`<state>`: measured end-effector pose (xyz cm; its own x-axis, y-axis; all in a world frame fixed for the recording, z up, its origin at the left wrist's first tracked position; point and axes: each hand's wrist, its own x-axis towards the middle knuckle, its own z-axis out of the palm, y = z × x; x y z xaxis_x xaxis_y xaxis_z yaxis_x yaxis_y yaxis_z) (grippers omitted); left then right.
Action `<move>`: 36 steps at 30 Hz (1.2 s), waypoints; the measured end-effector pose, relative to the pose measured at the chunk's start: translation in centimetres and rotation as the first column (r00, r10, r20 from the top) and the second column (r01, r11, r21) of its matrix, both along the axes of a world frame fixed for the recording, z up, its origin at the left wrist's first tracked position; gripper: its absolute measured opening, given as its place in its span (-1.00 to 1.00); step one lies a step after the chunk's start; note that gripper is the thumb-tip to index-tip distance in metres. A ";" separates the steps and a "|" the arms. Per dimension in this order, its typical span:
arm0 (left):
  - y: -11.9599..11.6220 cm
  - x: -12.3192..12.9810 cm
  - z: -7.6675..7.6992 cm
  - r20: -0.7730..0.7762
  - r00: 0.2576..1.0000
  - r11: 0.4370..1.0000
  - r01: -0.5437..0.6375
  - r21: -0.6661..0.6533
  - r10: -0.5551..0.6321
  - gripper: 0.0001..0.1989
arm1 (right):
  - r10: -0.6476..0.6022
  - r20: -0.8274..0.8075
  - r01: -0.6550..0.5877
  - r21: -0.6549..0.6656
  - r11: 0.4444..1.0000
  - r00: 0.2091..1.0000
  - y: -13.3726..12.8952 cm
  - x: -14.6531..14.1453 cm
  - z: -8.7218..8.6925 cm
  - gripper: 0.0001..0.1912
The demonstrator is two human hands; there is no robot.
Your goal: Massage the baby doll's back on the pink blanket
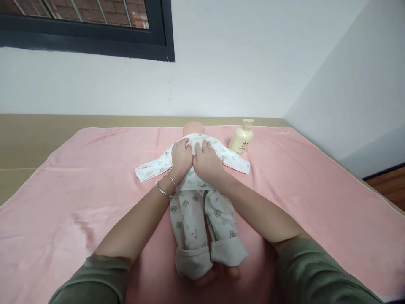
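A baby doll (193, 181) in white printed pajamas lies stretched out, its bald head at the far end and its feet toward me. No face shows. Both sleeves spread sideways, and the trouser cuffs are turned up. My left hand (182, 157) lies on the left of the upper body, fingers extended. On the right side, my right hand (207, 162) rests flat with its fingers a little apart. The two hands nearly meet at the middle. Beyond the doll's right-hand sleeve stands a cream-coloured pump bottle (242, 138), apart from my hands.
A pink blanket (104, 181) with soft wrinkles covers the pale wooden surface (28, 139) beneath the doll. A white wall (228, 63) rises behind it, with a dark-framed window (161, 29) at upper left. Another wall (357, 97) borders the right side.
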<state>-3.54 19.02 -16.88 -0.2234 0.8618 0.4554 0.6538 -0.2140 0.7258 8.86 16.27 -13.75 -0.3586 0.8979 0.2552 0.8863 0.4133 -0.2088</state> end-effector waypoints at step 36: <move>0.0 -0.1 1.9 -0.285 0.956 0.987 0.019 -0.162 -0.065 -0.60 | 0.039 -0.026 -0.039 -0.017 0.999 0.999 1.1 1.1 0.8 -0.51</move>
<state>-3.66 18.99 -14.93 -0.0640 0.9328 0.3546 0.8330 -0.1457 0.5338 10.01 17.41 -12.94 -0.3869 0.8877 0.2496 0.8638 0.4437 -0.2388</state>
